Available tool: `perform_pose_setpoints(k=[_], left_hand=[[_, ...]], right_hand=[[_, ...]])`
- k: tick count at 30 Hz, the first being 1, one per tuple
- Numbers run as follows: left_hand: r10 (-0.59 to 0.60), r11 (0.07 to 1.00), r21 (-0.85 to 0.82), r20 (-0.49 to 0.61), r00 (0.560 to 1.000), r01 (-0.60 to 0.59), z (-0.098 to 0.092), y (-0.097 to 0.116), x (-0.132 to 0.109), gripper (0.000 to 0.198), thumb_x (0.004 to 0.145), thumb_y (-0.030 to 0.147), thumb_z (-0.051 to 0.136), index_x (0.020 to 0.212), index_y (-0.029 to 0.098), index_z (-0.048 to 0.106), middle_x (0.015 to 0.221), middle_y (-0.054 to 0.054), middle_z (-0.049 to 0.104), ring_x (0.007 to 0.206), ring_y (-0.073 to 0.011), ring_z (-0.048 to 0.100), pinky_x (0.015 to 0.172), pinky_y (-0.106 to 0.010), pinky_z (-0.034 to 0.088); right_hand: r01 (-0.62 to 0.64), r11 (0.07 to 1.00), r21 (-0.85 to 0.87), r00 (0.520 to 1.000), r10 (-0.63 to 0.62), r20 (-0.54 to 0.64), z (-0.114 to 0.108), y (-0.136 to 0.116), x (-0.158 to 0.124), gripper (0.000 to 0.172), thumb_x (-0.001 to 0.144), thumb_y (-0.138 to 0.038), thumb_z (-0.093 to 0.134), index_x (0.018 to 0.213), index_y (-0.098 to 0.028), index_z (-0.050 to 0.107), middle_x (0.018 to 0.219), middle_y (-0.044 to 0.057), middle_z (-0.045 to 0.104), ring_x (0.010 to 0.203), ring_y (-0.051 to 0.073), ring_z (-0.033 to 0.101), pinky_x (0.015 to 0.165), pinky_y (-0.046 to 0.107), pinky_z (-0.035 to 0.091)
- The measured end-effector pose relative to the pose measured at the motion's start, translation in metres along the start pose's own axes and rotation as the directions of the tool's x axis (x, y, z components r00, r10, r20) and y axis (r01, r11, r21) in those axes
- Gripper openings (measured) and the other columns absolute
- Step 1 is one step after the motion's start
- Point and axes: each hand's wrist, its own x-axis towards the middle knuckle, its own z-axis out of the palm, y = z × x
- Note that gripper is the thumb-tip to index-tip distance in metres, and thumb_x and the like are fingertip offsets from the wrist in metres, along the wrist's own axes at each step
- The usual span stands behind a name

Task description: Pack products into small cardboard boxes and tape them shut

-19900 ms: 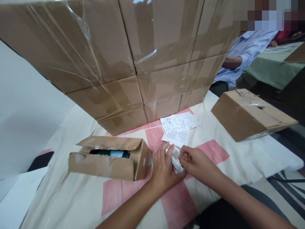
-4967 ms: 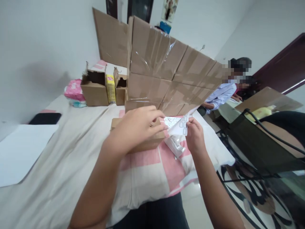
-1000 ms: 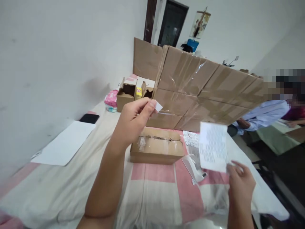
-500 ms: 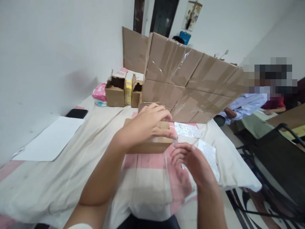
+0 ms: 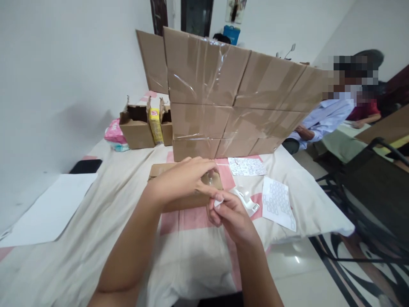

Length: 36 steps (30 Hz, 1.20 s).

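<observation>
A small closed cardboard box (image 5: pixel 185 204) lies on the bed. My left hand (image 5: pixel 188 177) arches over its top, fingers apart, with the thumb reaching to my right hand. Between left thumb and fingers, a shiny clear patch (image 5: pixel 211 178) shows at the box top. My right hand (image 5: pixel 231 213) is closed just off the box's right front corner, pinching a small whitish piece (image 5: pixel 219 201) whose kind I cannot make out. Beside it stands a white tape dispenser (image 5: pixel 249 202), partly hidden by the hand.
Two printed sheets (image 5: pixel 277 202) lie to the right. A tall taped cardboard partition (image 5: pixel 233 106) stands behind. At left are white paper (image 5: pixel 47 209), a black flat object (image 5: pixel 85 166), opened cartons (image 5: pixel 137 132), a yellow box (image 5: pixel 155 125) and a pink pack (image 5: pixel 114 132). A person (image 5: pixel 335 113) sits at right.
My right hand has moved left and closed around a small piece, meeting the left thumb. The tape dispenser now shows. The left hand stays over the box while the view has shifted.
</observation>
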Motion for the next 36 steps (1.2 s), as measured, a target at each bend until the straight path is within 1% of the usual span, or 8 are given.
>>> perform_pose_setpoints(k=[6, 9, 14, 19, 24, 28, 31, 36], left_hand=[[-0.166, 0.986, -0.013, -0.077, 0.983, 0.165, -0.007, -0.010, -0.006, 0.047, 0.083, 0.063, 0.068, 0.116, 0.030, 0.064, 0.125, -0.002, 0.066, 0.117, -0.0293, 0.056, 0.096, -0.039, 0.039], [-0.221, 0.975, 0.016, -0.095, 0.971, 0.223, -0.006, -0.014, -0.004, 0.050, 0.084, 0.065, 0.067, 0.118, 0.028, 0.064, 0.126, -0.004, 0.065, 0.118, -0.0303, 0.056, 0.098, -0.041, 0.039], [-0.109, 0.992, -0.072, -0.007, 0.994, 0.108, 0.002, -0.014, 0.005, 0.073, 0.070, 0.079, 0.071, 0.120, 0.027, 0.064, 0.125, -0.006, 0.065, 0.119, -0.0306, 0.057, 0.100, -0.041, 0.042], [-0.039, 0.998, -0.042, 0.055, 0.998, 0.042, 0.004, -0.013, 0.014, 0.088, 0.051, 0.082, 0.079, 0.120, 0.029, 0.065, 0.123, -0.004, 0.067, 0.113, -0.0307, 0.060, 0.100, -0.040, 0.044], [-0.011, 1.000, -0.018, 0.048, 0.999, 0.012, 0.005, -0.015, 0.022, 0.082, 0.055, 0.081, 0.079, 0.116, 0.028, 0.066, 0.119, -0.004, 0.067, 0.110, -0.0293, 0.060, 0.094, -0.037, 0.046], [-0.018, 1.000, 0.025, 0.026, 0.999, 0.017, 0.006, -0.024, 0.021, 0.076, 0.066, 0.077, 0.077, 0.122, 0.029, 0.063, 0.126, -0.006, 0.064, 0.115, -0.0299, 0.058, 0.097, -0.039, 0.045], [-0.116, 0.982, 0.147, -0.031, 0.993, 0.119, 0.006, -0.040, 0.017, 0.082, 0.069, 0.075, 0.076, 0.134, 0.029, 0.057, 0.142, -0.009, 0.054, 0.130, -0.0343, 0.050, 0.109, -0.046, 0.040], [-0.375, 0.912, 0.203, 0.057, 0.925, 0.357, 0.005, -0.066, 0.017, 0.105, 0.068, 0.076, 0.074, 0.155, 0.032, 0.035, 0.159, -0.010, 0.040, 0.140, -0.0385, 0.045, 0.113, -0.051, 0.039]], right_hand=[[0.229, 0.972, 0.045, 0.930, -0.205, -0.306, -0.025, -0.005, 0.010, 0.019, 0.086, -0.028, 0.066, 0.071, -0.019, 0.058, 0.052, -0.005, 0.042, 0.050, 0.009, 0.036, 0.051, 0.024, 0.024], [0.222, 0.975, 0.007, 0.904, -0.203, -0.377, -0.032, -0.003, 0.010, 0.018, 0.089, -0.033, 0.062, 0.079, -0.018, 0.063, 0.054, -0.004, 0.046, 0.049, 0.009, 0.035, 0.048, 0.023, 0.022], [-0.036, 0.997, 0.064, 0.997, 0.040, -0.069, -0.019, 0.000, 0.011, 0.030, 0.092, -0.043, 0.061, 0.100, -0.016, 0.069, 0.058, -0.003, 0.053, 0.046, 0.007, 0.035, 0.042, 0.022, 0.017], [-0.108, 0.982, 0.152, 0.983, 0.082, 0.164, -0.016, 0.001, 0.016, 0.028, 0.092, -0.043, 0.067, 0.085, -0.017, 0.065, 0.054, -0.006, 0.051, 0.045, 0.006, 0.038, 0.044, 0.021, 0.022], [-0.101, 0.993, 0.059, 0.973, 0.086, 0.216, -0.023, -0.004, 0.013, 0.027, 0.092, -0.040, 0.068, 0.080, -0.018, 0.062, 0.057, -0.005, 0.055, 0.050, 0.007, 0.041, 0.050, 0.023, 0.030], [-0.038, 0.999, -0.004, 0.993, 0.038, 0.109, -0.034, -0.006, 0.012, 0.019, 0.087, -0.033, 0.072, 0.078, -0.017, 0.066, 0.056, -0.005, 0.053, 0.050, 0.008, 0.041, 0.049, 0.023, 0.029], [0.025, 0.998, 0.059, 0.996, -0.020, -0.091, -0.053, 0.000, 0.015, 0.018, 0.083, -0.029, 0.072, 0.072, -0.017, 0.064, 0.052, -0.007, 0.045, 0.045, 0.006, 0.031, 0.046, 0.022, 0.021], [0.048, 0.958, 0.281, 0.909, 0.075, -0.411, -0.073, 0.029, 0.029, 0.018, 0.078, -0.025, 0.068, 0.067, -0.018, 0.056, 0.046, -0.009, 0.036, 0.042, 0.004, 0.022, 0.045, 0.022, 0.012]])
